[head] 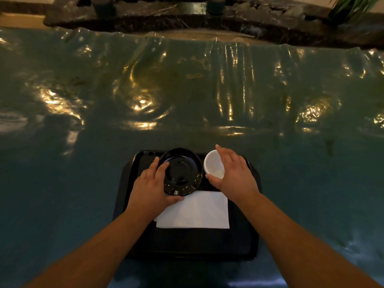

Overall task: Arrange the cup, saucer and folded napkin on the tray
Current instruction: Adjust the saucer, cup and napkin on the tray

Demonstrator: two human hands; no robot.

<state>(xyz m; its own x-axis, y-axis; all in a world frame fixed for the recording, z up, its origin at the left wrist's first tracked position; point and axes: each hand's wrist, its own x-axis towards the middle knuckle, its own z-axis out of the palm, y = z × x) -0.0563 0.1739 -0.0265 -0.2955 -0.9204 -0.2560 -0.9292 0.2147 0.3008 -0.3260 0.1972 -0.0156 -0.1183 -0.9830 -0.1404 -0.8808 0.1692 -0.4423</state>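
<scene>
Three things already sit on the black tray (239, 242), which lies at the near edge of the table (62, 163) under a glossy, wrinkled cover. The black saucer (180, 171) is at the tray's far left, the white cup (214, 164) at its far right just beside the saucer, and the folded napkin (195, 210) lies flat nearer the tray's middle, its far edge tucked under or against the saucer's near rim — which of the two is hard to tell. The left hand (151, 190) has the saucer in its grip, fingers over the left rim and thumb along the near rim where it meets the napkin. The right hand (232, 173) curls round the cup's right side with the thumb at the near rim; it looks like a loose hold, though I cannot tell how firmly it presses. The relation that matters is short and sideways: the cup stands directly to the right of the saucer, mouth up, with only a narrow gap between the rims. The right hand is plainly the nearer one for the cup, so the likely next step is to lift it and carry it left onto the saucer's central well — while the left hand steadies the saucer. The risk, as I judge it, is clipping the saucer's raised rim on the way across.
</scene>
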